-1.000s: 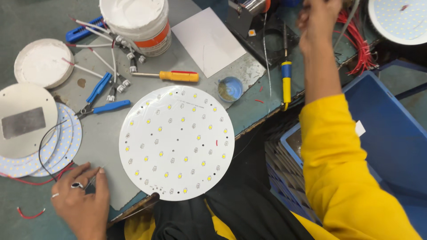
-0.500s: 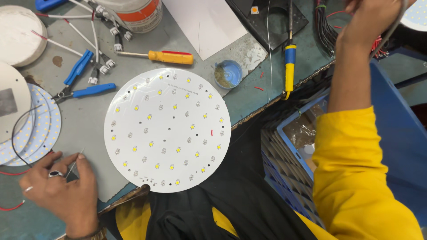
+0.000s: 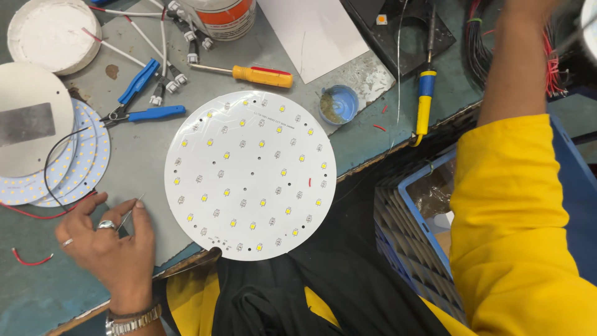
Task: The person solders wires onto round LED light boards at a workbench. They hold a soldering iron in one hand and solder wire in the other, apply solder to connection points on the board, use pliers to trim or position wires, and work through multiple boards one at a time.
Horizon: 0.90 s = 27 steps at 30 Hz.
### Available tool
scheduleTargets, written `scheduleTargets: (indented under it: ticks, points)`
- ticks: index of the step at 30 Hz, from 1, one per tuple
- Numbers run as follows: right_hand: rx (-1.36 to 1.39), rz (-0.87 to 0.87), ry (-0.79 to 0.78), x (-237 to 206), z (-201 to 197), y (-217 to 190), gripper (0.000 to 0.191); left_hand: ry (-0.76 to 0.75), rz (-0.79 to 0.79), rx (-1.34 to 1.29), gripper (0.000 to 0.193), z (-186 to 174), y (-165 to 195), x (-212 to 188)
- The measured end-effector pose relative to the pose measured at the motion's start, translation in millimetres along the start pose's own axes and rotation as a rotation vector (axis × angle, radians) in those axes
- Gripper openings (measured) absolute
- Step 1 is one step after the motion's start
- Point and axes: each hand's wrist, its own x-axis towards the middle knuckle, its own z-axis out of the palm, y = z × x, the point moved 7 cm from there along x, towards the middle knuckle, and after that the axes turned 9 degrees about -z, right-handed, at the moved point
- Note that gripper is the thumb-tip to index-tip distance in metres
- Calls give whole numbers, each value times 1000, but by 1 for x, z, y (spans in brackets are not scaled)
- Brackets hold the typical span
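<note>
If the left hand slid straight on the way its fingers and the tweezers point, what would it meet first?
Probably the lower-left rim of the round white LED board. The left hand holds thin tweezers angled up and to the right, with only bare grey mat between; height is unclear.

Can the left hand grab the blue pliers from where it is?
Probably yes. The left hand rests on the table just below the blue pliers, with only bare mat between them. It does pinch thin tweezers, so those fingers are busy.
</note>
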Motion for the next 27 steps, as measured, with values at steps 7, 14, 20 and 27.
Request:
scheduleTargets:
  ticks: [7, 14, 20, 27]
  points:
    - [220, -263, 221, -21, -72, -64, 29, -16, 12, -12, 11, 4, -6, 0]
    - [12, -253, 116, -261, -21, -149, 37, -48, 57, 13, 14, 12, -17, -3]
    - [-289, -436, -362, -309, 52, -178, 26, -37, 131, 89, 14, 8, -20, -5]
    - [-336, -446, -495, -317, 60, -155, 21, -138, -165, -150, 23, 9, -39, -20]
